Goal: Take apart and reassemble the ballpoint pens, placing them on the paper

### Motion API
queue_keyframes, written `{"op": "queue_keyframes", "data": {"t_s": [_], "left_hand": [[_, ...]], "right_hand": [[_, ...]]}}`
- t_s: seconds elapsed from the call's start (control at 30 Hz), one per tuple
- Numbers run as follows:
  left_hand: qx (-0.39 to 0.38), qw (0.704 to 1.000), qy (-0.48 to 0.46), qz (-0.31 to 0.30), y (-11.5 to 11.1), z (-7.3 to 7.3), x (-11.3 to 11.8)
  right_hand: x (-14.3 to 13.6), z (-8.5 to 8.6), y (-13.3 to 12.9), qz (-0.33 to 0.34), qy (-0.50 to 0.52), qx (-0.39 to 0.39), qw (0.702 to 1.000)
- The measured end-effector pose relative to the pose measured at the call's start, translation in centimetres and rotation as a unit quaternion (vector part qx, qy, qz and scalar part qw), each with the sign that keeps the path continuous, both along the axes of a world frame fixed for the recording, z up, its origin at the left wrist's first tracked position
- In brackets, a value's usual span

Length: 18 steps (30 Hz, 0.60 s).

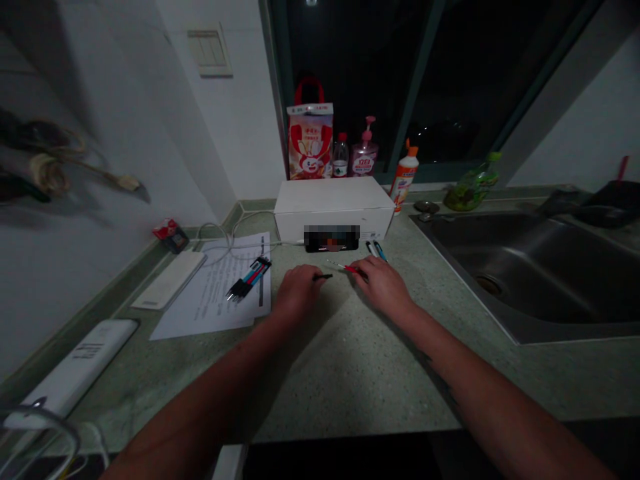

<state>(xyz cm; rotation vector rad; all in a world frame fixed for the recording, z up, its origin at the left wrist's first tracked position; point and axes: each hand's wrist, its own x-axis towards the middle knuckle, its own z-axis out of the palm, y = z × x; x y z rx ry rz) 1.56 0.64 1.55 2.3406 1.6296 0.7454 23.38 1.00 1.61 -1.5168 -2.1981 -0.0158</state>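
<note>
Beyond both hands, note white box (334, 197) with phone (315, 247) against its front. Left of left hand (297, 287), note paper (210, 303) under pen bundle (251, 279). Just beyond right hand (384, 283), find loose pens (379, 251).

Judge bundle light and stiff, but apt to roll or fan out; best gripped across mid-length. Judge red piece (351, 269), held in right hand's narrow pinch, light and rigid at the barrel; better gripped there than by its slim pale end (336, 265), likely bendable and easily marred. Judge dark piece (325, 276), held in left hand's close pinch, light, smooth and liable to slip; best kept near the fingertips. Cannot tell how far either piece runs inside the fingers.

Find bundle's long axis slanting from far right to near left, with silvery tips at the near end. Find red piece aimed from right hand toward the far side of left hand, slim end leading, slightly away from the body. Find dark piece lying nearly crosswise, free end toward right hand. Note both pieces apart, between the hands, above the counter (325, 373).
</note>
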Motion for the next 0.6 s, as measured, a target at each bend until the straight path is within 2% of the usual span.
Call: {"op": "queue_keyframes", "data": {"t_s": [0.1,0.2,0.43,0.6], "left_hand": [[-0.008,0.998,-0.037,0.056,0.49,0.43,-0.7],[-0.003,0.997,-0.048,0.067,0.64,0.67,-0.96],[0.003,0.998,-0.042,0.044,0.72,0.39,-0.94],[0.0,1.0,-0.015,-0.003,0.72,-0.02,-0.82]], "right_hand": [[0.04,0.05,0.01,-0.002,-0.002,-0.015,1.0],[-0.03,0.06,-0.06,-0.001,0.0,-0.025,1.0],[-0.21,-0.15,-0.06,0.012,-0.008,-0.038,0.999],[-0.27,-0.14,-0.09,0.04,-0.006,-0.046,0.998]]}}
